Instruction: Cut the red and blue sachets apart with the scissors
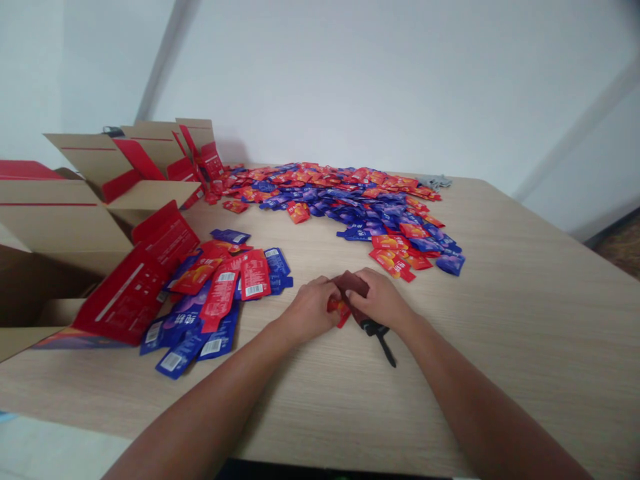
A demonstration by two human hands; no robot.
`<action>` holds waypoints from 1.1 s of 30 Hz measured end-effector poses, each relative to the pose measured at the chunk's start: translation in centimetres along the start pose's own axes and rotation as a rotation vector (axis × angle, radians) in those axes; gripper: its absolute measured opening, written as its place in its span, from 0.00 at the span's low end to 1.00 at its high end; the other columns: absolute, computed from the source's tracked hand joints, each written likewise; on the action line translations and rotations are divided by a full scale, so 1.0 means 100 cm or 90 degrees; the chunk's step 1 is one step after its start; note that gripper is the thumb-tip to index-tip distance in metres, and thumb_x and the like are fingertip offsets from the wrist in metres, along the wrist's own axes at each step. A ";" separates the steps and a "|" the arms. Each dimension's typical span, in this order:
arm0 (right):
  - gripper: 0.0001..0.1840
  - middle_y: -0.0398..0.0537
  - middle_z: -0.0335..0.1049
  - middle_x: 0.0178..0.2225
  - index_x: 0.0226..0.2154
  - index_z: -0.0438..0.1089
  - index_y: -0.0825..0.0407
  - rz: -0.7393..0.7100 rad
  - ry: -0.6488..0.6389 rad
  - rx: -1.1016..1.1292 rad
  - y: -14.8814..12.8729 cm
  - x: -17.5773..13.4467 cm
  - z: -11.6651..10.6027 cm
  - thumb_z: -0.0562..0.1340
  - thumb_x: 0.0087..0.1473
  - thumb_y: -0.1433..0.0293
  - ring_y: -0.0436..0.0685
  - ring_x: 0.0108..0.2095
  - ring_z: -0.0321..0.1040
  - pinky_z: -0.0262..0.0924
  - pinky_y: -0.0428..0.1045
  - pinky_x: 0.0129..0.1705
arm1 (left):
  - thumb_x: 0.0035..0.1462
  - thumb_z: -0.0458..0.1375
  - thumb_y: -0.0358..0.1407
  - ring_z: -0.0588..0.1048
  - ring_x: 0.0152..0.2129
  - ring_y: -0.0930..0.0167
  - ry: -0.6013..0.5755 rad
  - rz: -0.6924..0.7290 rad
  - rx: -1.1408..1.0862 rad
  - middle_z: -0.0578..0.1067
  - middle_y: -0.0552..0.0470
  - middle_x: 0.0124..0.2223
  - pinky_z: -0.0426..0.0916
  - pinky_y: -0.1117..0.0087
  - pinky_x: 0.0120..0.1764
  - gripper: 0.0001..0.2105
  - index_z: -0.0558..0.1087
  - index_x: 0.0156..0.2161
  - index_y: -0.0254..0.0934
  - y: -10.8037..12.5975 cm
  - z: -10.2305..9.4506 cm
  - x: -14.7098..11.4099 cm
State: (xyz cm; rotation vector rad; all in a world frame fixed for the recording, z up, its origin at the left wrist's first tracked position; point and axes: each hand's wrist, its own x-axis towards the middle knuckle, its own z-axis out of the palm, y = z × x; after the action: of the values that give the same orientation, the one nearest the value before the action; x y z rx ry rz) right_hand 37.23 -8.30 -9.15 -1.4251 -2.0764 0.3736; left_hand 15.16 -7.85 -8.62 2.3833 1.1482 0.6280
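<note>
Here, nearest on the pale wood-grain table [450,380], a thin black strap-like tail [386,350] sticks out from the black end of a flat reddish-brown piece [356,285] whose material is unclear. That piece sits between the two bare hands, at the middle of the table's near part. The right hand [385,299] is closed over it, thumb laid across its upper face. The left hand [315,307] is curled inward at its other end, fingertips partly hidden; I cannot tell whether they pinch the brown piece or the small red-and-orange sachet [342,310] showing just below it.

To the left lies a loose heap of flat red and blue foil-like sachets [219,297], several with white barcode labels upward. Beside it stand open brown cardboard boxes with red printed flaps [60,213], the nearest flap touching the heap.

Farther off, a long, dense bank of red-orange and blue-purple sachets [340,193] curves across the table. A crumpled grey cloth-like thing [435,181] lies at its far right end, before a plain whitish wall [375,80].
</note>
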 end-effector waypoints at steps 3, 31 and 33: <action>0.05 0.46 0.74 0.36 0.37 0.72 0.49 -0.007 -0.030 0.014 -0.005 -0.001 0.000 0.66 0.58 0.66 0.57 0.37 0.68 0.57 0.51 0.38 | 0.53 0.63 0.30 0.74 0.34 0.67 -0.008 -0.009 0.002 0.75 0.50 0.39 0.69 0.67 0.38 0.04 0.75 0.35 0.40 0.000 0.000 0.000; 0.18 0.50 0.75 0.46 0.52 0.73 0.48 -0.022 -0.029 0.014 -0.007 -0.003 -0.001 0.67 0.59 0.65 0.61 0.46 0.71 0.62 0.53 0.48 | 0.54 0.64 0.32 0.74 0.36 0.65 -0.022 -0.010 0.032 0.75 0.48 0.40 0.69 0.64 0.40 0.03 0.75 0.35 0.39 0.006 -0.001 0.001; 0.18 0.50 0.75 0.46 0.52 0.74 0.48 -0.029 -0.030 0.017 -0.008 -0.003 0.000 0.67 0.59 0.64 0.61 0.46 0.71 0.62 0.53 0.48 | 0.54 0.64 0.32 0.74 0.35 0.65 -0.025 -0.012 0.033 0.74 0.48 0.40 0.69 0.64 0.39 0.03 0.75 0.34 0.39 0.006 -0.002 0.001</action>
State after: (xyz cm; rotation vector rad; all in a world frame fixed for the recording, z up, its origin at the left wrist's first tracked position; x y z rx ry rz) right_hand 36.69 -8.95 -8.79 -1.3643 -2.1296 0.4184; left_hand 15.52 -8.09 -8.13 2.4135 1.1824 0.5496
